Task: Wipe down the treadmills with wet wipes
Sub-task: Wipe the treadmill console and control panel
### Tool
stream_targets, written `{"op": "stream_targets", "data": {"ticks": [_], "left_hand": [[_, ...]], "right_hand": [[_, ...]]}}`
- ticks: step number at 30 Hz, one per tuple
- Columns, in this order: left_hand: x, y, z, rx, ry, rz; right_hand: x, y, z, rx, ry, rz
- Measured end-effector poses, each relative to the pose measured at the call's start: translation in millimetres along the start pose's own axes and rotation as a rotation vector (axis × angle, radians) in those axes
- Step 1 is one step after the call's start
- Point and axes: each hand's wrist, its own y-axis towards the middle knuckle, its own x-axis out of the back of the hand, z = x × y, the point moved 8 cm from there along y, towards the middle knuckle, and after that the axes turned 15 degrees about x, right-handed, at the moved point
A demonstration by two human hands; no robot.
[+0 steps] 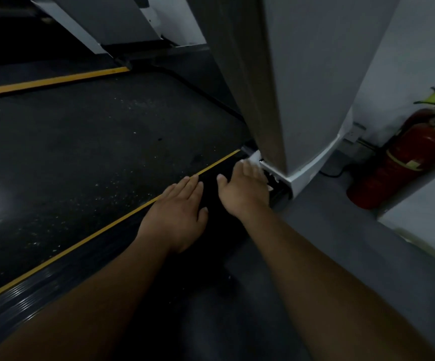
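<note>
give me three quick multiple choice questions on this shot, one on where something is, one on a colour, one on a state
1. Where is the wet wipe?
A) under the right hand, at the foot of the upright
B) hanging from a handrail
C) in a bin

2. What colour is the stripe beside the belt?
A) blue
B) yellow
C) white

3. How is the left hand?
A) clenched in a fist
B) lifted in the air
C) flat, fingers straight, on the side rail

Answers:
1 A, white tissue shows past the fingertips at the post's base.
2 B, the line is plainly yellow.
3 C, it lies palm down on the dark rail.
</note>
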Motion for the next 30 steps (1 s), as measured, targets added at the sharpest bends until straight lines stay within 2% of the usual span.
{"op": "stream_targets", "data": {"ticks": [2,3,5,6,8,10,11,12,14,16,18,21,23,25,27,28,30], "left_hand": [[0.4,0.1,0.1,-0.002,-0.002,0.001],[0.4,0.9,0.7,-0.006,-0.008,0.008],[0.7,1.5,0.4,-0.012,-0.024,0.013],[0.8,1.9,0.5,-0.012,-0.021,0.009],[1.9,1.7,0.5,-0.01,-0.009,0.005],[1.1,0.9,-1.0,-0.007,-0.002,0.012],[1.8,-0.3,-1.6,-0.004,0.003,0.005],[2.1,-2.7,-1.2,-0.001,0.01,0.004],[1.1,-12.6,4.7,0.0,0.045,0.028],[0.2,-31.4,17.8,-0.001,0.085,0.04],[2.5,-50.6,33.0,-0.006,0.106,0.05],[6.1,-64.1,44.7,0.025,0.089,0.044],[5.5,-65.4,45.1,0.047,0.08,0.0],[3.3,-67.4,48.2,0.069,0.071,-0.018],[4.8,-71.4,51.5,0.079,0.062,-0.029],[6.1,-72.8,50.7,0.075,0.062,-0.028],[8.5,-73.8,47.9,0.072,0.062,-0.02]], "right_hand": [[-0.9,2.3,21.7,0.137,0.064,-0.02],[0.3,-8.3,32.9,0.267,0.09,-0.037],[0.5,-55.3,42.6,0.507,0.079,-0.098],[-3.3,-76.4,36.4,0.56,0.066,-0.114],[-4.7,-74.3,5.3,0.498,0.05,-0.126],[-3.1,-38.3,-19.5,0.289,0.06,-0.08],[-1.0,-26.2,-14.7,0.244,0.063,-0.061],[-3.3,-26.1,1.8,0.28,0.066,-0.063],[-9.8,-59.6,43.0,0.483,0.091,-0.085],[-18.8,-105.3,53.1,0.606,0.079,-0.113],[-12.5,-95.5,34.6,0.564,0.047,-0.093],[-5.0,-25.6,19.5,0.318,0.091,-0.015],[-4.6,-15.9,63.2,0.407,0.073,-0.048],[-7.6,-50.1,107.9,0.585,0.128,-0.041],[-10.9,-88.1,108.9,0.68,0.149,-0.051],[-8.0,-89.0,94.0,0.676,0.136,-0.083],[-1.8,-61.9,50.4,0.534,0.083,-0.103]]}}
